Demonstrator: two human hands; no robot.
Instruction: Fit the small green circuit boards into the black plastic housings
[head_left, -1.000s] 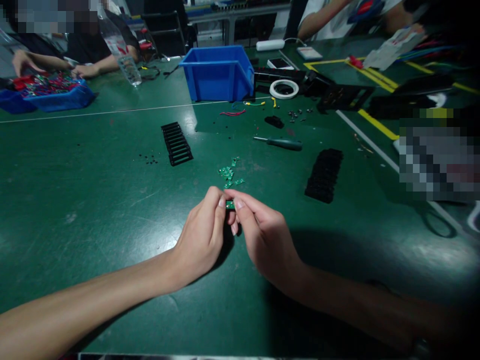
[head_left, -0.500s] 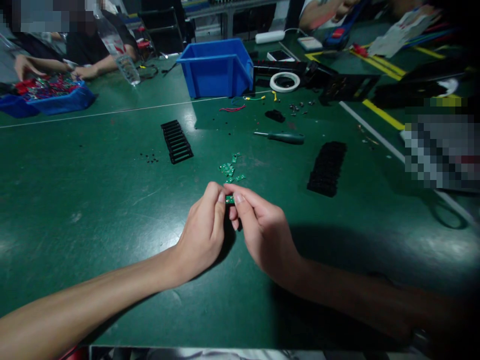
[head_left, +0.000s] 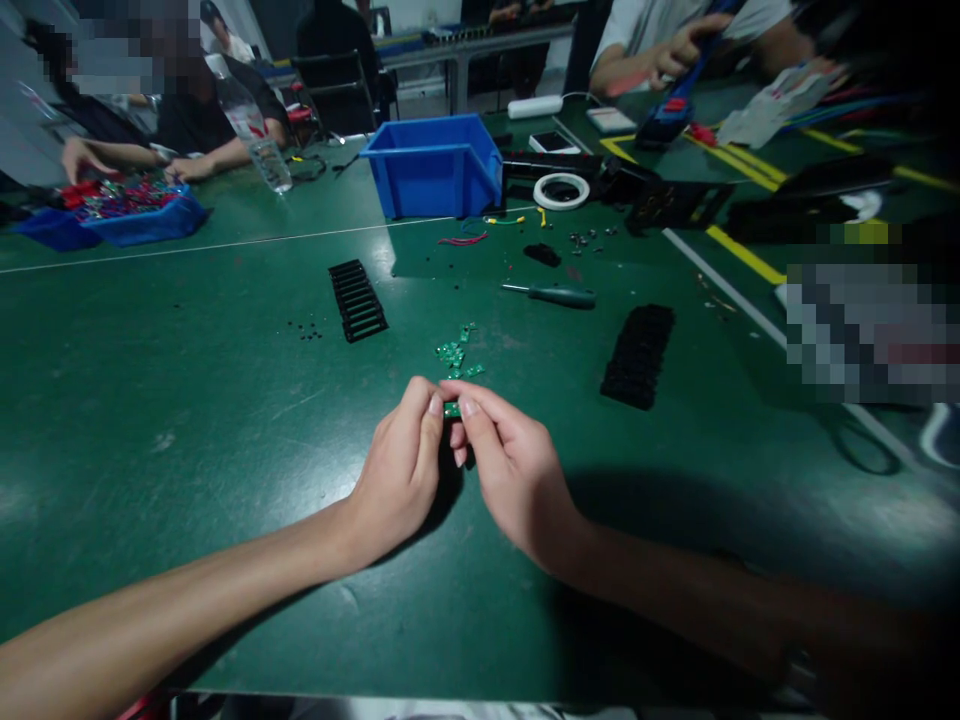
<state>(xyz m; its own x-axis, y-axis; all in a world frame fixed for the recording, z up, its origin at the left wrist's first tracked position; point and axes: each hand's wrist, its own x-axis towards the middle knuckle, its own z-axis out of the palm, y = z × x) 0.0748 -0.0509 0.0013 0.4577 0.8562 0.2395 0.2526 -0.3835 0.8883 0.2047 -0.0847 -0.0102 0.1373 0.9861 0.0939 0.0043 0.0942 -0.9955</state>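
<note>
Between my two hands is a small green circuit board (head_left: 451, 410), pinched at both ends over the green table (head_left: 247, 450). My left hand (head_left: 401, 465) grips its left end with thumb and fingers. The thumb and fingertips of my right hand (head_left: 514, 465) close on the right end, and its lower fingers curl beneath. Just beyond my fingertips lies a loose pile of small green circuit boards (head_left: 451, 354). A black slotted frame (head_left: 358, 301) lies farther off to the left. To the right is a dark ribbed part (head_left: 639, 357).
A screwdriver (head_left: 555, 295) lies past the pile. Behind it stand a blue bin (head_left: 435, 170) and a white ring (head_left: 561, 191). Small black bits (head_left: 306, 330) are scattered at left. Two people sit across the table, near a blue tray of wires (head_left: 154, 212) and a bottle (head_left: 259, 140).
My view has tilted up slightly, so things on the table sit lower in the picture. Both hands keep the same pinch on the board. The person at upper right has shifted a blue tool.
</note>
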